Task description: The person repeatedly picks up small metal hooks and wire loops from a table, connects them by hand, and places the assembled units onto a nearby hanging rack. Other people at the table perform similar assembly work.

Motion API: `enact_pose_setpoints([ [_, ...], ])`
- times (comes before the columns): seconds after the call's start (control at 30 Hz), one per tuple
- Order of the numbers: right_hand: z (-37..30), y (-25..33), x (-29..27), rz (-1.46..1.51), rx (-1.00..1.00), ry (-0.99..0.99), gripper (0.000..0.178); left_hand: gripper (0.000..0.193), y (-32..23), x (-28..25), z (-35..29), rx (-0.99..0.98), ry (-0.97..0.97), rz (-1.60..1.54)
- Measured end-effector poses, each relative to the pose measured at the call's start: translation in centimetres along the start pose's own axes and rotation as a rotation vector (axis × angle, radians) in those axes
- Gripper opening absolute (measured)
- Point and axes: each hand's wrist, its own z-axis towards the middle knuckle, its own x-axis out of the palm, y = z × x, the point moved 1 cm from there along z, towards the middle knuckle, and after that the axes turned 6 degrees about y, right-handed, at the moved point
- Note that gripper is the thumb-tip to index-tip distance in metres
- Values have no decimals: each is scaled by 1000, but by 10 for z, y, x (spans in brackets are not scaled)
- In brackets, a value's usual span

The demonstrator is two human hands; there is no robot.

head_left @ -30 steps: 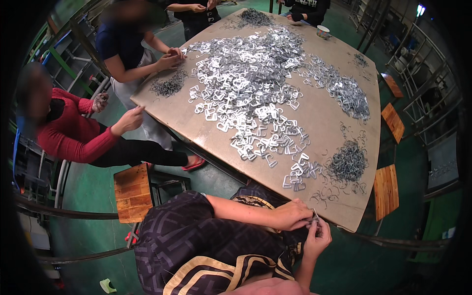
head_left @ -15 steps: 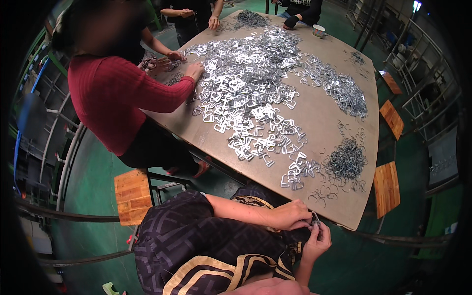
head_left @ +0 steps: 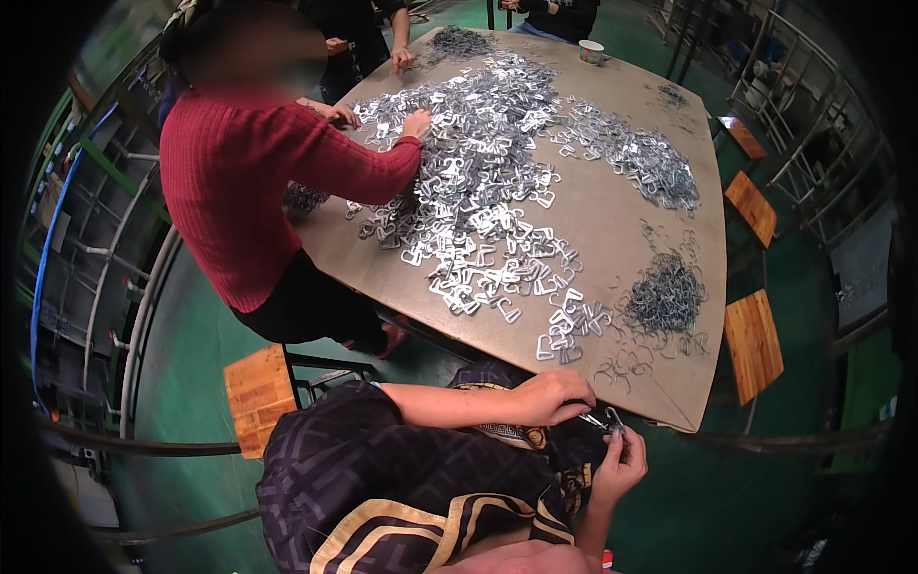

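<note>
My left hand point(head_left: 553, 398) is closed, its fingertips pinching a small shiny metal piece point(head_left: 593, 418) whose exact kind I cannot make out. Just to the right, my right hand point(head_left: 622, 461) pinches a metal hook point(head_left: 613, 417) that sticks up past the fingers. The two pieces are close together, off the table's near edge and above my lap. Further off lies a large heap of flat silvery metal hooks point(head_left: 488, 182). Nearer to my hands is a pile of thin, dark wire clips point(head_left: 665, 295), with some strewn around it.
A person in a red sweater point(head_left: 239, 191) reaches into the heap from the left. Others stand or sit at the far side of the table point(head_left: 660, 383). A cup point(head_left: 591, 52) stands far back. Wooden stools point(head_left: 754, 344) flank the table, one point(head_left: 260, 397) at left.
My hands have drawn apart, the left one up and leftward, so the metal pieces now show between them. The person in red has leaned in and reaches further over the heap. The view has shifted slightly.
</note>
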Motion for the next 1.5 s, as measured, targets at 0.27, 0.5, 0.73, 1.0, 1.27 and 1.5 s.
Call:
enact_pose_setpoints([
  [0.27,1,3,-2,-9,2,-9,8,13,4,2,3,-29,18,-12],
  [0.5,-2,3,-7,-16,-5,-55,9,41,43,-54,-7,-103,-320,473],
  [0.73,-5,-2,-10,-24,5,-47,10,69,128,-271,-97,-1223,-971,546],
  [1.0,5,1,-1,-34,6,-21,11,79,198,-310,-91,-1272,-874,845],
  [1.27,9,2,7,-28,-21,-14,10,85,211,-278,-24,-825,-910,622],
  [1.5,12,10,8,-69,-41,-5,9,74,179,-249,28,-651,-529,522],
])
